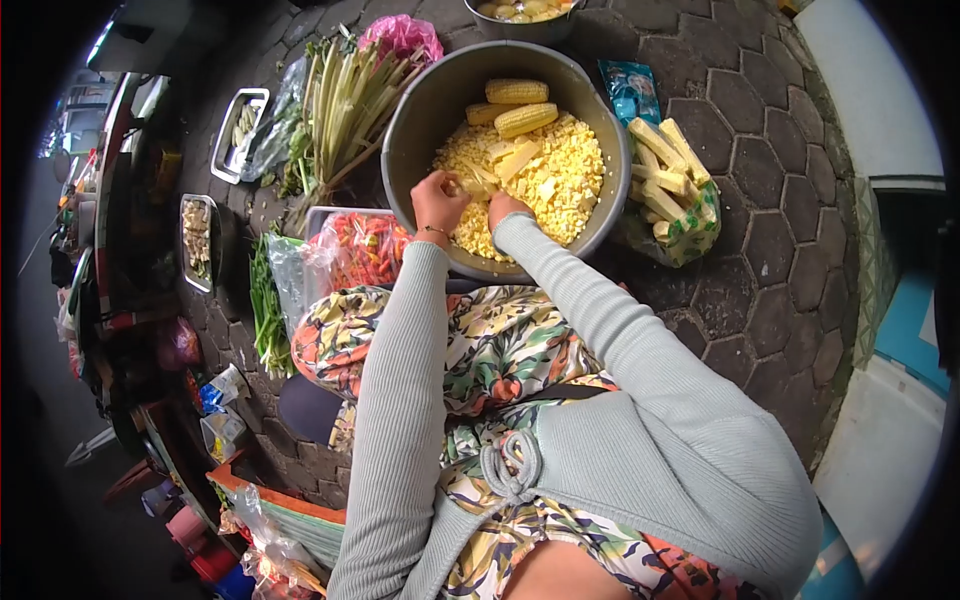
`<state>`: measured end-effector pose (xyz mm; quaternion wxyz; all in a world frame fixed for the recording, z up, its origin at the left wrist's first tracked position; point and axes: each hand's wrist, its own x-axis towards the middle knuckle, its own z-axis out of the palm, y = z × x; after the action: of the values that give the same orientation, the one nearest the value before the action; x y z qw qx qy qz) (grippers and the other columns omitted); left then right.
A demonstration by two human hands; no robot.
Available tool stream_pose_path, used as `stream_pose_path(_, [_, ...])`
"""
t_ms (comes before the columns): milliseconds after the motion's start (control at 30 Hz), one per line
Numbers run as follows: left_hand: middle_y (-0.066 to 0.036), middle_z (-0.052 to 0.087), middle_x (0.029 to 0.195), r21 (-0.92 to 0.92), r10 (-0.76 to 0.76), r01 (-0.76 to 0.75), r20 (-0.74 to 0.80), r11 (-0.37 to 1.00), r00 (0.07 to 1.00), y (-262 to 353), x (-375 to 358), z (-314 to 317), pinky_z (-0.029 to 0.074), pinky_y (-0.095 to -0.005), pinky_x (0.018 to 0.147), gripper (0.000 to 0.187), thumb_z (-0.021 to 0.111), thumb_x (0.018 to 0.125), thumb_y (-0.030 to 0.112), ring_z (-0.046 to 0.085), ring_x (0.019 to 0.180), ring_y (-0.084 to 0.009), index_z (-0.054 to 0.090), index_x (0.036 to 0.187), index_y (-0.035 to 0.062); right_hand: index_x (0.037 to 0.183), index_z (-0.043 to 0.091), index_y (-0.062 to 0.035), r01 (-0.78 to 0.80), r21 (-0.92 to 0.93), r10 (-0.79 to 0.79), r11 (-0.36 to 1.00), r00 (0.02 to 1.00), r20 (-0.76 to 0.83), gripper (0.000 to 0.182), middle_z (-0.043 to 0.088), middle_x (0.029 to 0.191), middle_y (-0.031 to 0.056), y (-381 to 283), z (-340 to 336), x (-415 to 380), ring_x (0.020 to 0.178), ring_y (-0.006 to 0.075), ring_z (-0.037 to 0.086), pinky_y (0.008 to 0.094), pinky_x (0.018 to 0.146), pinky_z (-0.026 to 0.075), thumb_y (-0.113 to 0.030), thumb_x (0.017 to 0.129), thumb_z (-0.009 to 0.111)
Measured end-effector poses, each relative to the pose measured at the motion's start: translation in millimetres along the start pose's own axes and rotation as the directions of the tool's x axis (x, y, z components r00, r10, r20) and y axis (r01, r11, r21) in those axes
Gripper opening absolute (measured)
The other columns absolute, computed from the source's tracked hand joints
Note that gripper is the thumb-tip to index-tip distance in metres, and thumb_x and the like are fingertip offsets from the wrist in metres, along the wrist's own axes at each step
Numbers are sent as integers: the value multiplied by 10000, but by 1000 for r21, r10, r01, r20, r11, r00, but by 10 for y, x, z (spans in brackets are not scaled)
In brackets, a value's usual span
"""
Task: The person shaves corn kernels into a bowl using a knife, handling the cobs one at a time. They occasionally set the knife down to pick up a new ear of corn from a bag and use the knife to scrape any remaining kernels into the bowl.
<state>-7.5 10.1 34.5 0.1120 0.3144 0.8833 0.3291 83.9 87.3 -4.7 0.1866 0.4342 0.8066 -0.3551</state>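
Both hands are low inside a large grey tub (395, 170), over a heap of loose yellow corn kernels (575, 160). My left hand (440, 204) is closed, its fingers curled at the near left side of the heap beside pale yellow strips of corn (480, 180). Close to its right, my right hand (507, 208) is closed too, its fingertips bent down and mostly hidden. What either hand grips is too small or covered to make out. Several whole peeled corn cobs (526, 119) lie on the kernels at the tub's far side.
Right of the tub stands a bag of stripped cobs (665, 190), near a blue packet (630, 90). Left are long green stalks (340, 110), red chillies (365, 250) in a container, green onions (268, 310) and metal trays (240, 135). A pot (520, 28) stands beyond.
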Motion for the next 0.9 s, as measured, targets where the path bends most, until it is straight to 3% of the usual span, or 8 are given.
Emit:
stream_pose_path(133, [-29,564,603,32,-29,29,18,999,999,-21,25,37,437,-240,545,321,751,523,151,505,542,-88,636,798,32,1013,542,1,6,4,-6,1000,1000,6,357,592,993,173,109,-39,-230,938,282,577,383,779,473,-190,899,263])
stream_pose_path(333, [-88,558,585,-10,-8,8,8,1000,1000,-41,24,-2,450,-278,547,296,694,508,154,540,525,-165,625,761,18,1016,545,15,14,-15,-14,1000,1000,7,363,596,989,170,77,6,-122,936,289,577,396,793,465,-193,897,273])
stream_pose_path(400, [-85,555,582,-20,-28,28,-2,999,1000,-12,21,-11,449,-280,543,297,698,504,158,536,518,-166,626,757,19,1032,547,-16,-231,249,219,941,973,75,374,574,1023,187,-50,-54,-37,952,327,557,396,797,451,-233,882,281])
stream_pose_path(433, [-80,553,578,-24,-11,11,-4,1000,1000,-45,6,10,448,-279,539,297,702,503,160,533,515,-165,626,753,20,1032,553,-10,-39,109,35,993,999,42,393,570,1027,192,-9,-34,-1,951,322,557,389,796,451,-245,882,276])
stream_pose_path(500, [-18,543,584,11,-21,21,-4,1000,1000,-80,22,41,421,-237,521,315,755,525,162,481,523,-89,634,783,27,1046,547,-16,-7,79,2,997,998,56,373,572,1025,191,44,-41,1,953,320,556,390,796,450,-222,877,286])
stream_pose_path(567, [-18,543,583,15,-43,43,-9,999,999,-45,78,20,421,-237,521,314,756,525,166,481,525,-87,632,777,28,1033,524,4,66,-73,-63,995,997,40,305,585,974,204,165,-1,-112,914,324,571,401,776,455,-149,857,326])
stream_pose_path(667, [-27,548,583,18,-151,150,49,989,987,-23,41,-2,430,-245,524,326,763,518,200,499,526,-98,623,753,23,998,484,33,146,-14,-147,989,989,-24,253,594,908,221,450,48,-204,860,330,587,415,746,462,-117,845,348])
stream_pose_path(900, [-51,576,603,62,-202,203,-17,977,979,54,52,-6,450,-258,541,345,769,499,260,546,543,-131,616,706,31,1058,462,0,83,-83,-81,993,996,29,277,599,944,190,270,-168,-374,885,292,595,393,750,479,-170,866,356])
